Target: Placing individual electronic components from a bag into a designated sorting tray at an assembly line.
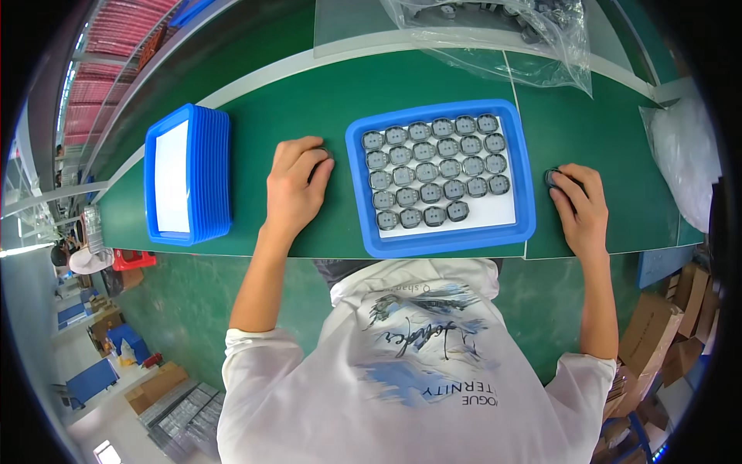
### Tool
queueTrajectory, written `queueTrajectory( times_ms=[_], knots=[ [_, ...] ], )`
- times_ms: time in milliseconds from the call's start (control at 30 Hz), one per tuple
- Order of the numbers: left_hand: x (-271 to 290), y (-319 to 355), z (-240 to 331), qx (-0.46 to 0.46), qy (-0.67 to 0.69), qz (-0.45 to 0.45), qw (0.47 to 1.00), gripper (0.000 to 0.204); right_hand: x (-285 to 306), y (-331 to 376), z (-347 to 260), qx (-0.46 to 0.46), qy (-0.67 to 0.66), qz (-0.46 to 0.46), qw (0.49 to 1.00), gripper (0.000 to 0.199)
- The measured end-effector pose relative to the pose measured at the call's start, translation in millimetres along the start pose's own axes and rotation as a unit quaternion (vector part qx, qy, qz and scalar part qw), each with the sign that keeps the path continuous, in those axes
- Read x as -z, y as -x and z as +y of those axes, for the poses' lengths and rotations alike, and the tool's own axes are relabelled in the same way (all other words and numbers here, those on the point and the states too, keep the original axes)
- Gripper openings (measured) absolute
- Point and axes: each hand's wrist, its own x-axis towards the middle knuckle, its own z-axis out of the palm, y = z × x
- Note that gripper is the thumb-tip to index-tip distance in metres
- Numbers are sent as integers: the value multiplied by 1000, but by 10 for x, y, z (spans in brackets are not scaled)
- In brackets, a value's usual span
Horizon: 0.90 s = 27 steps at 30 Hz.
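Note:
A blue tray lies on the green table between my hands, lined with white. Rows of small rounded grey plastic parts sit in it, with a bare white patch at its near right corner. Left of the tray, my left hand rests on the table with curled fingers. A small grey part shows at its fingertips, mostly hidden. To the tray's right, my right hand grips a dark rounded plastic part between thumb and fingers, close to the tabletop.
A stack of blue trays with a white liner in the top one stands at the left. A clear plastic bag of parts hangs over the far ledge. Another plastic bag is at the right end. Cardboard boxes stand on the floor at right.

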Motion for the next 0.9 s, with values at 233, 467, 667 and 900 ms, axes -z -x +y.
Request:
queueTrajectory(
  times_ms=[233, 467, 667, 900],
  knots=[
    [47, 173, -46, 11, -4, -1, 1000, 19, 106, -67, -111, 19, 61, -14, 998, 22],
    [158, 61, -189, -34, -1, -49, 998, 18, -2, 8, 49, 3, -14, 9, 1000, 26],
    [150, 66, -181, -68, -27, -51, 996, 16, 54, -39, 43, 25, 12, -1, 1000, 21],
    [190, -119, 436, -184, 6, -31, 982, 17, 252, -182, -252, 72, -25, -21, 997, 15]
  ],
)
